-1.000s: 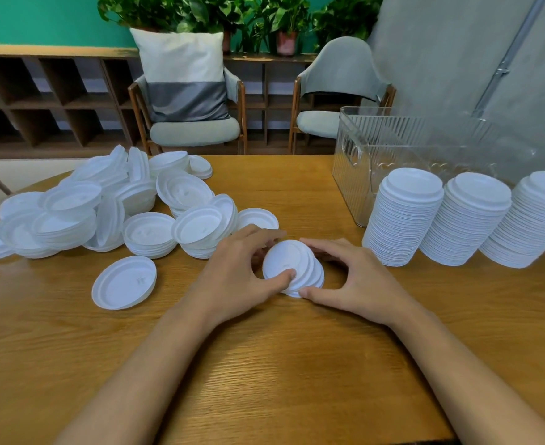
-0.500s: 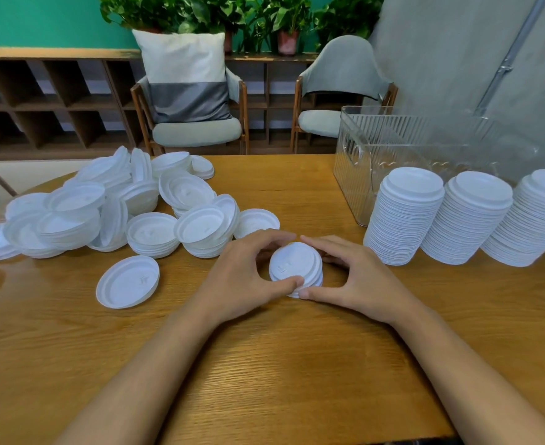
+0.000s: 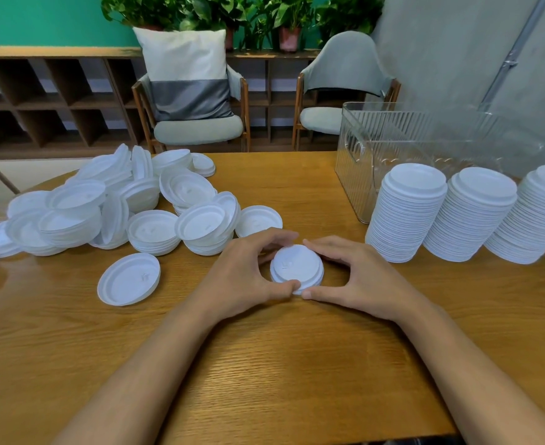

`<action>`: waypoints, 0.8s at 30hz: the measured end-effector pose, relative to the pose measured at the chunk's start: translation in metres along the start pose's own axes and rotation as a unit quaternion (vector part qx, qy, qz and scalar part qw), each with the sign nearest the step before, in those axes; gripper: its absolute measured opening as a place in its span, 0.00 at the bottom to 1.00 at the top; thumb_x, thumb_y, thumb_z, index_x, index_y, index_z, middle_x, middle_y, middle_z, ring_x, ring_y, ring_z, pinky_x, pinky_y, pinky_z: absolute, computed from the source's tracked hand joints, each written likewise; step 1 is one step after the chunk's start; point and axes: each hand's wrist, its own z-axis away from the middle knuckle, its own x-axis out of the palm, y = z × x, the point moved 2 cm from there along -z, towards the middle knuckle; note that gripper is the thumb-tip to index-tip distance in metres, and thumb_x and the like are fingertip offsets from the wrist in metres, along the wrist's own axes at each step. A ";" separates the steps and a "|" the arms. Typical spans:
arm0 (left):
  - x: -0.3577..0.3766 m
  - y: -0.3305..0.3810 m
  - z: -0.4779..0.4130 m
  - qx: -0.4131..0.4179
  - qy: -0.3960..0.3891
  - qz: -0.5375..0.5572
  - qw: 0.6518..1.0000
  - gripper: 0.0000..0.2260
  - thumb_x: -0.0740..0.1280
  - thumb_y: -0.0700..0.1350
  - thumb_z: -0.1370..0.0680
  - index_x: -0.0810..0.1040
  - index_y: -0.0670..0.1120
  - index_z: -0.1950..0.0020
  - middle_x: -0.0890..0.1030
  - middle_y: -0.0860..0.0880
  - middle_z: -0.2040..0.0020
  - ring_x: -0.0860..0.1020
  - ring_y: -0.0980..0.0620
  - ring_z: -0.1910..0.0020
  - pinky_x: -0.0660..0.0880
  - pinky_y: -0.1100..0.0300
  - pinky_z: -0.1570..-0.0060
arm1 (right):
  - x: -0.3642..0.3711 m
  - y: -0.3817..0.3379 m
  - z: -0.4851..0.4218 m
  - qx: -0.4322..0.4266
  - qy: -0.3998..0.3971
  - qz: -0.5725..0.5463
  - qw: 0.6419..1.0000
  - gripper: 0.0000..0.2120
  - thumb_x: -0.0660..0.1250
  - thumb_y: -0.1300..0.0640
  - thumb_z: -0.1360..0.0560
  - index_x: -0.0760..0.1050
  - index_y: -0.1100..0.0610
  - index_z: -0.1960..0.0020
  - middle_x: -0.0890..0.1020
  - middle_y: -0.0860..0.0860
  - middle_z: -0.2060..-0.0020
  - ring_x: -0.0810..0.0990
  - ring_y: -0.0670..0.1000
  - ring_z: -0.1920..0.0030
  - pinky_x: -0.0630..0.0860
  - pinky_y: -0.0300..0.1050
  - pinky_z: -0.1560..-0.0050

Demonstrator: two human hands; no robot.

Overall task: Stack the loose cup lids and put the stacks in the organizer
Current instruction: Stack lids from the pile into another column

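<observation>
There are three tall stacks of lids (image 3: 406,213) (image 3: 470,216) (image 3: 534,216), one short stack (image 3: 297,268), one clear organizer (image 3: 377,130) and one single lid (image 3: 129,279). The loose pile (image 3: 120,203) is too jumbled to count. There are two hands: left hand (image 3: 242,277), right hand (image 3: 361,277). There are two chairs (image 3: 197,130) (image 3: 345,69) and one cushion (image 3: 184,72).

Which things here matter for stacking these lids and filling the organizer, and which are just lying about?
Job: small lid stack held between left hand and right hand; loose lid pile; three tall lid stacks; clear organizer.
Lying about: chairs; cushion; potted plants; wooden shelving.
</observation>
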 end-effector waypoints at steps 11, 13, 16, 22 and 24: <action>-0.003 -0.005 0.000 -0.008 -0.022 -0.003 1.000 0.28 0.82 0.43 0.28 0.79 0.49 0.29 0.82 0.57 0.35 0.77 0.65 0.33 0.75 0.64 0.32 | -0.001 0.000 -0.001 0.017 0.000 0.026 1.000 0.38 0.73 0.32 0.30 0.74 0.45 0.24 0.76 0.33 0.32 0.68 0.37 0.30 0.66 0.42 0.27; -0.004 -0.003 0.001 0.005 -0.027 -0.019 0.999 0.28 0.82 0.45 0.28 0.79 0.49 0.29 0.82 0.58 0.35 0.78 0.64 0.34 0.75 0.62 0.32 | -0.001 0.000 -0.001 0.018 0.000 0.026 0.999 0.37 0.74 0.32 0.31 0.74 0.44 0.25 0.75 0.33 0.32 0.68 0.37 0.30 0.65 0.42 0.27; -0.010 -0.004 0.003 0.050 0.007 -0.090 0.995 0.23 0.83 0.52 0.29 0.84 0.51 0.36 0.84 0.59 0.43 0.82 0.58 0.42 0.79 0.57 0.41 | -0.002 -0.001 -0.001 0.013 0.001 0.028 1.000 0.38 0.74 0.31 0.32 0.74 0.43 0.25 0.74 0.32 0.33 0.67 0.36 0.30 0.65 0.41 0.28; -0.014 -0.005 0.003 0.087 0.033 -0.114 0.989 0.15 0.83 0.52 0.30 0.88 0.48 0.49 0.85 0.56 0.51 0.84 0.57 0.51 0.80 0.59 0.50 | 0.000 -0.003 0.001 0.005 0.021 0.007 1.000 0.39 0.75 0.31 0.33 0.74 0.42 0.25 0.76 0.32 0.33 0.70 0.36 0.30 0.64 0.32 0.31; -0.012 -0.006 0.003 0.093 0.041 -0.113 0.988 0.15 0.83 0.53 0.31 0.89 0.47 0.50 0.86 0.56 0.50 0.83 0.59 0.50 0.80 0.60 0.49 | 0.000 -0.003 0.001 0.003 0.023 0.002 1.000 0.37 0.75 0.32 0.33 0.76 0.43 0.27 0.77 0.33 0.34 0.71 0.36 0.31 0.64 0.32 0.31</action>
